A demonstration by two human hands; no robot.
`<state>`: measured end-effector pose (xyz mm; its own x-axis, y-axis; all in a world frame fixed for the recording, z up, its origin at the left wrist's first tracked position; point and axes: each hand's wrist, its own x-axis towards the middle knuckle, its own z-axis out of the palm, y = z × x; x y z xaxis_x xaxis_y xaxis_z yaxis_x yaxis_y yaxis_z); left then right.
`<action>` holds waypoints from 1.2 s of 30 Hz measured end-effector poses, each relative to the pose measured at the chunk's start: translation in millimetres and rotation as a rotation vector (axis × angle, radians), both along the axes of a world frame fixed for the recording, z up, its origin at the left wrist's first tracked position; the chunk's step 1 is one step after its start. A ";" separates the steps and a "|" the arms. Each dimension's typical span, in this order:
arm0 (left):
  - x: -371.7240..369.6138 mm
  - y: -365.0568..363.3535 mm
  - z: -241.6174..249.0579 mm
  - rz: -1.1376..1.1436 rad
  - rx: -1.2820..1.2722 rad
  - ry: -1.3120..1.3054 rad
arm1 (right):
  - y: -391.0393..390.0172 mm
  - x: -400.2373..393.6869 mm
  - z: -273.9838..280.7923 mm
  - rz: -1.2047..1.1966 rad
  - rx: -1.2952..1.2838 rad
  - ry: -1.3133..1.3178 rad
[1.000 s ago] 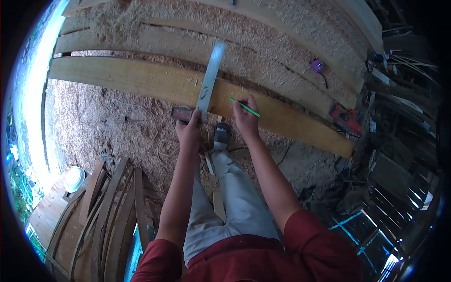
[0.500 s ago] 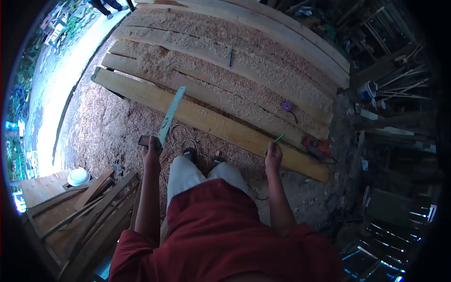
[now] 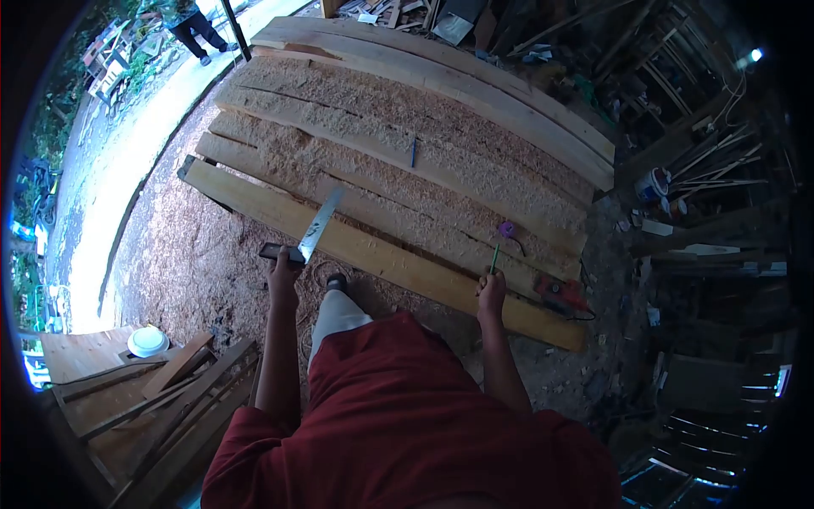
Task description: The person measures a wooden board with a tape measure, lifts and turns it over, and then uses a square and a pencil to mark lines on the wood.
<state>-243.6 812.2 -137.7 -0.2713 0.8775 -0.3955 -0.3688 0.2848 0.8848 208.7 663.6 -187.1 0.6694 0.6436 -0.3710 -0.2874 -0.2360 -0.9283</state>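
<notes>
My left hand [image 3: 282,270] is closed around the dark stock of a try square [image 3: 322,222]. Its metal blade points up and away, over the near edge of a long, smooth wooden board [image 3: 386,261]. In my right hand [image 3: 490,295] a green pencil [image 3: 494,257] is gripped, pointing away from me above the board's right part. Just right of that hand, a red power tool [image 3: 562,297], perhaps an electric planer, rests by the board. A small purple object [image 3: 507,229] with a dark tail lies on the shavings-covered planks beyond.
A thin blue stick [image 3: 414,153] lies on the planks. More long boards [image 3: 441,68] stretch across the back. Scrap timber [image 3: 199,382] and a white round lid [image 3: 148,341] are at lower left. A bucket [image 3: 651,185] stands at right. A person [image 3: 199,38] stands outside, far left.
My view has tilted up, and one shoe has gone out of sight. The try square has turned slightly, its blade now catching light. The green pencil has swung to point more directly away from me.
</notes>
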 end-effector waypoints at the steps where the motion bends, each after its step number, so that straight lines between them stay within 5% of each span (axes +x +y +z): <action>1: -1.3 13.2 -7.2 -0.030 -0.082 0.011 | 7.8 -7.0 10.3 0.063 -0.016 -0.074; 6: 26.2 71.0 -14.7 -0.143 -0.071 -0.106 | 70.5 -37.6 4.4 0.128 -0.004 -0.139; 10: 32.4 152.7 -87.3 -0.323 -0.133 -0.005 | 123.9 -56.2 -40.0 0.167 0.004 -0.209; 13: 56.5 212.1 -121.3 -0.368 -0.184 0.022 | 173.3 -74.4 -72.6 0.229 -0.323 -0.421; 21: 154.9 390.5 -246.5 -0.567 -0.214 -0.076 | 341.5 -94.0 -188.3 0.079 -0.226 -0.614; 27: 217.0 471.6 -267.6 -0.572 -0.100 -0.001 | 471.1 -83.3 -198.7 0.032 -0.142 -0.838; 32: 188.4 500.6 -268.0 -0.950 -0.202 0.424 | 545.5 -79.0 -212.7 0.035 -0.167 -0.899; 36: 156.1 500.5 -255.1 -1.068 -0.253 0.329 | 573.4 -87.2 -214.4 0.024 -0.163 -0.962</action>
